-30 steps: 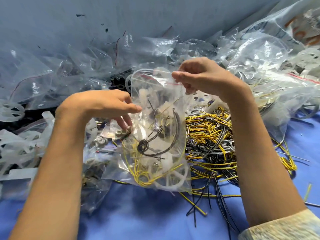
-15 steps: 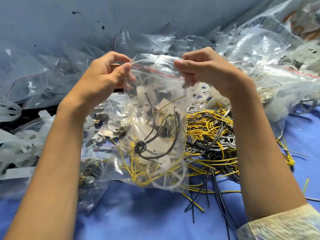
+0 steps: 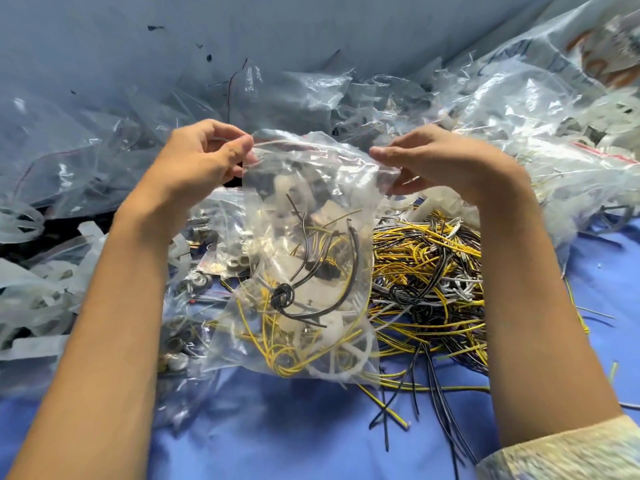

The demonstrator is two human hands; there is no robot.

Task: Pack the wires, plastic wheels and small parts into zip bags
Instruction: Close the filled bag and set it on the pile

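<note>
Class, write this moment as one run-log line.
left hand: pinches zip bag top | right hand: pinches bag top | contents: wires, plastic wheel | loose wires: beside bag

2 forearms reach forward from lower corners, converging slightly. Left hand point(image 3: 204, 161) held up, fingers curled, thumb and forefinger pinching top left edge of zip bag point(image 3: 311, 202). Right hand point(image 3: 443, 157) level with it, knuckles up, thumb and fingers pinching top right edge. Sleeve point(image 3: 568, 448) covers right forearm near elbow; left forearm bare.

wires point(image 3: 426, 258): yellow, black, white | cloth point(image 3: 294, 427): blue | wheel point(image 3: 341, 358): white
</note>
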